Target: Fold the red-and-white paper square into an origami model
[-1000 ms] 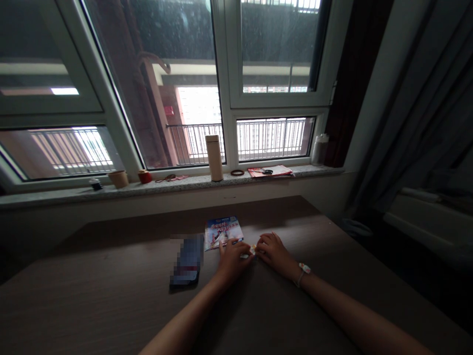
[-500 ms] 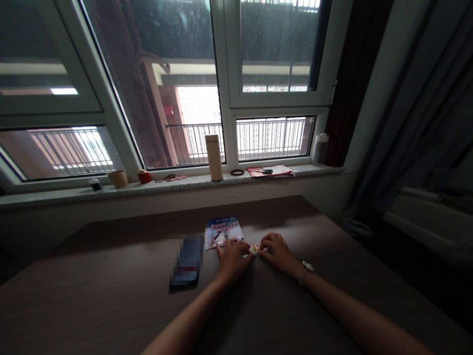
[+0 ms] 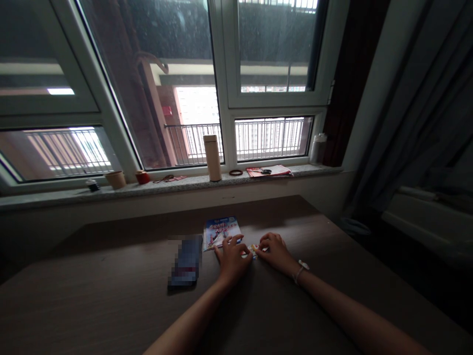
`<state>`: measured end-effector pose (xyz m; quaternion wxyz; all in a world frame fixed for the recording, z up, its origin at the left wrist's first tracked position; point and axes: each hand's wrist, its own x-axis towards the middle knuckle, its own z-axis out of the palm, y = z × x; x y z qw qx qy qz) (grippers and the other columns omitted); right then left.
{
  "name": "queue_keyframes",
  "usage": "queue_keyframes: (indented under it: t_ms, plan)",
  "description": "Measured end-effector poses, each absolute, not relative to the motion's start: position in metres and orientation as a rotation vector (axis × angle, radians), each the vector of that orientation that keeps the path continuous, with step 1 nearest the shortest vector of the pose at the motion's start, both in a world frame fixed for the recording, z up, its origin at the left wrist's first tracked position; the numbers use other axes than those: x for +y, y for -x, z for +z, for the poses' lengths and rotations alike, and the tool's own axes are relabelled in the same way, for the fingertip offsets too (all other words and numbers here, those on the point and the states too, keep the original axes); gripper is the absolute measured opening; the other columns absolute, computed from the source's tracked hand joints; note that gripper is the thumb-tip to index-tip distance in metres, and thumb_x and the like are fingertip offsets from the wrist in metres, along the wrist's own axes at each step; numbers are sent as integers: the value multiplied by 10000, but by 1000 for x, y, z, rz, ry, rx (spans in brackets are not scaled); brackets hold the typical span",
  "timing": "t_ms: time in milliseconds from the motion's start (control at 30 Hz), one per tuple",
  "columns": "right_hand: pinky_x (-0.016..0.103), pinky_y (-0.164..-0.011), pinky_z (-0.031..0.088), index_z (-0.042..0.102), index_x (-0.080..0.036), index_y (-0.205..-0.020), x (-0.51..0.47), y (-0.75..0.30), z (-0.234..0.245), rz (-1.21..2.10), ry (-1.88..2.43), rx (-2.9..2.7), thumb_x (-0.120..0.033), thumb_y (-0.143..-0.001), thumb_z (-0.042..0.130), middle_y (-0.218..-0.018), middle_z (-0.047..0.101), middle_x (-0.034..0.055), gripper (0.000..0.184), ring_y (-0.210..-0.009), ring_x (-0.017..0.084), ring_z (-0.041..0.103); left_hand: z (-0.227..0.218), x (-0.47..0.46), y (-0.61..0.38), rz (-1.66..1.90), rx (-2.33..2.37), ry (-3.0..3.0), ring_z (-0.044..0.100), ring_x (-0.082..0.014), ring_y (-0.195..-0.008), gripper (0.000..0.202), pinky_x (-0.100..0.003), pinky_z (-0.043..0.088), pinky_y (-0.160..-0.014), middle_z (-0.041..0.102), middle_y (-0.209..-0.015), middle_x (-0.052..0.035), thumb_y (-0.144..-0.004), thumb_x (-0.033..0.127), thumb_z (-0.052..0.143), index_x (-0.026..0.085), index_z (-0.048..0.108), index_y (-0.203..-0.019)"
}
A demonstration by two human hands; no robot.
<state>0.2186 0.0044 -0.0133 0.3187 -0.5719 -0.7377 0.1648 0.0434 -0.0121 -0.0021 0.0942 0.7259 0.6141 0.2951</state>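
Note:
A small piece of colourful printed paper (image 3: 253, 250), white with yellow and red, lies low over the table between my two hands. My left hand (image 3: 234, 257) pinches its left side between thumb and fingers, the other fingers arched. My right hand (image 3: 274, 250), with a bracelet on the wrist, pinches the right side; its fingers hide part of the paper. Just behind my left hand lies a blue printed leaflet (image 3: 220, 228) with red lettering and a white lifted or folded corner. Left of that hand is a dark, pixelated phone-like slab (image 3: 185, 261).
The brown table (image 3: 111, 305) ends at a wall below a stone windowsill (image 3: 177, 186). On the sill stand a beige bottle (image 3: 212, 159), a paper cup (image 3: 116, 179), a red roll (image 3: 142, 177), scissors (image 3: 265, 171) on red papers, and a grey bottle (image 3: 318, 149).
My left hand's fingers have lifted and arched a little more. The paper stays between both hands, and the whole view has shifted slightly.

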Motion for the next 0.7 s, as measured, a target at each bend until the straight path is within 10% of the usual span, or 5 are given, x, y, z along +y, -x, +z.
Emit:
queue_keyframes:
  t_ms: [700]
  plan:
    - [348,-988,339,719,-224,-762,2,-215,-10,361,1542,-1954,-345,-813,669,-1042,630,37,140,-1070,222,498,-3,-10,-44,781,1852,-2167,324,-353,-1360,67,-722,10,-1096,540,-1417,38,-786,347,690,306,743,-783]
